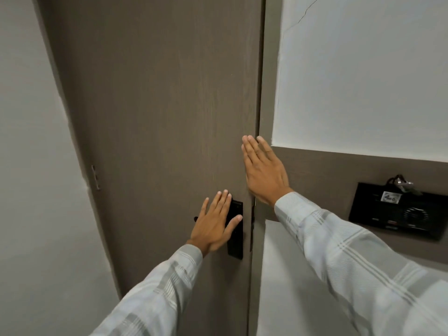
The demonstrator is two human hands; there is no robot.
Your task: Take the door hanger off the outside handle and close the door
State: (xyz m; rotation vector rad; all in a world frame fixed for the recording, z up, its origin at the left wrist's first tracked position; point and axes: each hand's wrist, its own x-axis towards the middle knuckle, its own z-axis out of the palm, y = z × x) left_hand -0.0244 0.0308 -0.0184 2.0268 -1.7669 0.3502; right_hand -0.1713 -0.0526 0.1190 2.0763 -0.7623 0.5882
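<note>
Both hands are flat and open, holding nothing: left hand [214, 224] on the black lock plate [235, 241], right hand [263, 173] above it, pushing the door [157, 117] shut; no hanger shows; next, check it clicks

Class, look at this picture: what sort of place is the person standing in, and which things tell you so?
Probably a hotel or guest room entrance, seen from inside: a brown door with a black lock plate, and a black wall holder with keys hanging in it.
</note>
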